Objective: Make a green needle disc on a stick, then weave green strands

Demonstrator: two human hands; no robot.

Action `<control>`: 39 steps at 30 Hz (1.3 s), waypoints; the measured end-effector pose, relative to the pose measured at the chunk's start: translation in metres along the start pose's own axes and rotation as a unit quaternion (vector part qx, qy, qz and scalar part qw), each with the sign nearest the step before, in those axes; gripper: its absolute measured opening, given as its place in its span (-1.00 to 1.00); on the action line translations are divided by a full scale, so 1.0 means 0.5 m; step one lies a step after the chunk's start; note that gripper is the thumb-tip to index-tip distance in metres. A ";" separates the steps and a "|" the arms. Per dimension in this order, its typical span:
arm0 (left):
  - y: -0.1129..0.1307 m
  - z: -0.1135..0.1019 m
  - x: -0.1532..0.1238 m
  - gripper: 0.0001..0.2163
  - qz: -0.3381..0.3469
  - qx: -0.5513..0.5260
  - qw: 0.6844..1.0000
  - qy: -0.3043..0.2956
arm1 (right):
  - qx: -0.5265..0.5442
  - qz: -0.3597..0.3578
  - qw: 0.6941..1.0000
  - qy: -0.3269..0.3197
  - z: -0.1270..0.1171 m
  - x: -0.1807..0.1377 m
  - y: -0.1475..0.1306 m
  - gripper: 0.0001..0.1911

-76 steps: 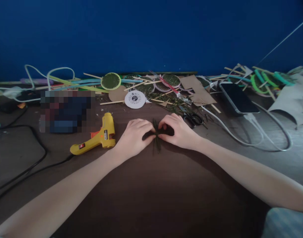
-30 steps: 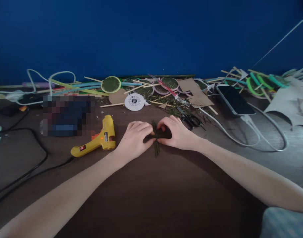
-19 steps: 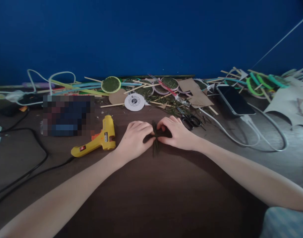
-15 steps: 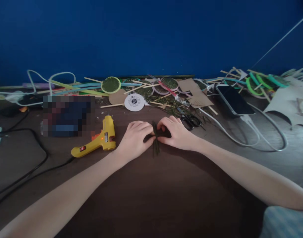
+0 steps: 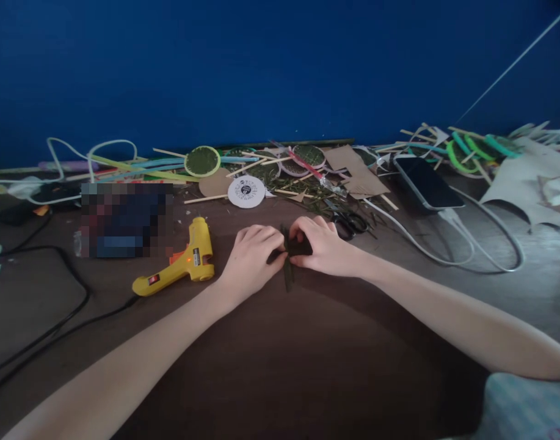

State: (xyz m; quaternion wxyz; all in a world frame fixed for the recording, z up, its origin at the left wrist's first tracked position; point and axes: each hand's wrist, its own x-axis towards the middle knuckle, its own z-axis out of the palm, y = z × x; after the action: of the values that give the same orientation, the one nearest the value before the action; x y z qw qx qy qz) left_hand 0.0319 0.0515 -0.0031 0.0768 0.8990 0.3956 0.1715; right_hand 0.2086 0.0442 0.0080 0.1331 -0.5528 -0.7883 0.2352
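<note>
My left hand point(image 5: 256, 256) and my right hand point(image 5: 317, 245) meet over the middle of the dark table, fingertips nearly touching. Between them is a small bundle of thin dark green strips point(image 5: 287, 278), which both hands pinch from either side. The strips stick out above and below the fingers; the exact spot where they are gripped is partly hidden. Left of my left hand lies a yellow hot glue gun point(image 5: 198, 250), its small orange light lit and its nozzle pointing away from me. Behind my right hand rests a pair of black-handled scissors point(image 5: 354, 223).
Along the blue wall point(image 5: 261, 67) runs a clutter of sticks, green strips, cardboard pieces point(image 5: 360, 177), a round white printed disc point(image 5: 246, 192) and a yellow-rimmed green disc point(image 5: 202, 161). A phone point(image 5: 429, 183) with a white cable lies right. A black cord point(image 5: 73, 321) crosses the left side.
The camera view has shifted slightly. Both hands stay together on the green strips, with only a tiny movement of the fingers.
</note>
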 end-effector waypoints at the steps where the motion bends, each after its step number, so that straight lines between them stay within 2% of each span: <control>1: 0.000 0.000 0.000 -0.93 0.000 0.001 1.000 -0.001 | 0.001 0.001 1.000 0.001 0.001 0.000 0.001 -0.74; 7: -0.002 0.002 0.000 -0.93 0.004 0.002 1.000 0.002 | 0.013 -0.025 0.999 0.016 0.002 -0.004 0.007 -0.75; 10: -0.004 0.003 -0.001 -0.94 0.007 0.002 1.000 0.004 | 0.047 -0.039 0.998 0.023 0.000 -0.005 0.010 -0.82; 13: -0.005 0.003 -0.002 -0.94 0.007 0.003 1.000 0.005 | 0.062 -0.030 0.997 0.046 0.005 -0.003 0.012 -0.92; 18: -0.004 0.002 -0.002 -0.95 0.014 0.004 1.000 0.005 | 0.036 -0.010 0.997 0.071 0.017 0.000 0.008 -0.91; 27: -0.003 -0.001 -0.002 -0.93 0.013 0.003 1.000 0.005 | 0.052 0.045 0.996 0.060 0.014 0.010 -0.002 -0.94; 36: -0.003 -0.001 -0.002 -0.94 0.012 -0.002 1.000 0.000 | 0.046 0.043 0.996 0.068 0.016 0.009 -0.006 -0.94; 39: -0.004 0.000 -0.003 -0.94 0.011 -0.001 1.000 0.003 | 0.053 0.032 0.997 0.046 0.008 0.007 -0.002 -0.93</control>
State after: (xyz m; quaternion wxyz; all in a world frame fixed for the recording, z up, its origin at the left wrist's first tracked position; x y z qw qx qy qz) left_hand 0.0299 0.0519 -0.0041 0.0745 0.9027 0.3857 0.1754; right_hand 0.2045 0.0462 0.0051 0.1907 -0.5802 -0.7494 0.2556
